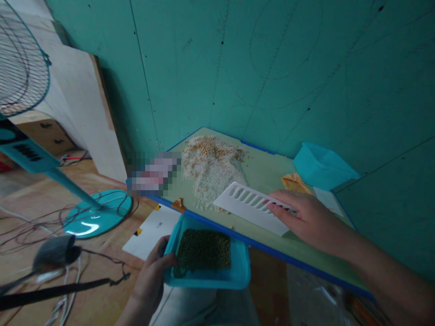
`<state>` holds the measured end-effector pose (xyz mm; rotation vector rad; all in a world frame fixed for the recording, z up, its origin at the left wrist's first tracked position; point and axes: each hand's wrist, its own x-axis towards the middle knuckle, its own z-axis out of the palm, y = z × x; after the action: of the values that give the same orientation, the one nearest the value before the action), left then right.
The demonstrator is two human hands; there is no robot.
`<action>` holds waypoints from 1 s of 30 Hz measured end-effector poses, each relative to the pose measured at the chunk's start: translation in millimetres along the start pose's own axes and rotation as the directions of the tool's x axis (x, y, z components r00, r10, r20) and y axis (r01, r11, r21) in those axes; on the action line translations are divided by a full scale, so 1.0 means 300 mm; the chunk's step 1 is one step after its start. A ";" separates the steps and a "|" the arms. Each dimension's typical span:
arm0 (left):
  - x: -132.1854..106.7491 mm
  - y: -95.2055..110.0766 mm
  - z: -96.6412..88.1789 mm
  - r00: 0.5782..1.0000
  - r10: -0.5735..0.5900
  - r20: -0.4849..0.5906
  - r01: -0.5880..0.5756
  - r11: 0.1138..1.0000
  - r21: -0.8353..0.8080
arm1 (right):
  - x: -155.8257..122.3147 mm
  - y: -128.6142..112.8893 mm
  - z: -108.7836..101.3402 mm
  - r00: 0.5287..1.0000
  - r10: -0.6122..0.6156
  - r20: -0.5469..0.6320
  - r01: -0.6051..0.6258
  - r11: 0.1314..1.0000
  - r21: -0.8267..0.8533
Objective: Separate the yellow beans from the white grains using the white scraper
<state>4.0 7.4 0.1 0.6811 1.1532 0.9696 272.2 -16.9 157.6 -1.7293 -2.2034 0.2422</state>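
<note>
My left hand (154, 269) grips the left rim of a blue plastic tub (207, 284), thumb over its edge. Dark green beans (202, 249) cover much of the tub's floor, and the tub sits just under the table's front edge, above my lap. A flat white slotted plastic piece (248, 217) is held in my right hand (302, 215), fingers closed round its right end. Its left end is tilted beside a heap of white grains (222, 176) that look like rice. Yellow-tan beans (209, 147) lie over the heap's far side, with a few scattered near the front edge.
The green table (268, 172) has blue-taped edges and meets a green wall (210, 68). A blue container (322, 165) and a crumpled orange-brown piece (295, 183) lie at the right. A fan base (98, 215), cables and a white sheet (152, 231) are on the floor.
</note>
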 end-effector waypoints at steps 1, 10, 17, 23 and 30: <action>0.000 -0.001 0.000 1.000 0.000 -0.001 0.000 1.000 -0.002 | -0.002 -0.005 0.000 1.000 -0.002 0.007 0.002 1.000 0.002; 0.003 -0.003 -0.001 1.000 -0.008 0.019 0.008 1.000 0.001 | -0.023 -0.019 0.004 1.000 -0.009 0.020 0.008 1.000 0.027; -0.013 0.011 0.015 1.000 -0.014 -0.016 0.014 1.000 0.010 | -0.030 -0.032 0.003 0.998 -0.042 0.038 0.042 0.999 0.017; 0.000 0.002 0.004 1.000 -0.015 0.004 0.015 1.000 0.011 | -0.038 -0.034 -0.001 0.998 -0.044 0.053 0.043 0.999 0.021; 0.004 -0.003 0.002 1.000 -0.006 0.010 0.006 0.999 0.037 | -0.053 -0.031 0.000 0.995 -0.057 0.081 0.056 0.998 0.004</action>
<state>5.0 8.2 -0.9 0.7109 1.1656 0.9408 267.1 -34.6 158.1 -1.6812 -2.3049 0.3062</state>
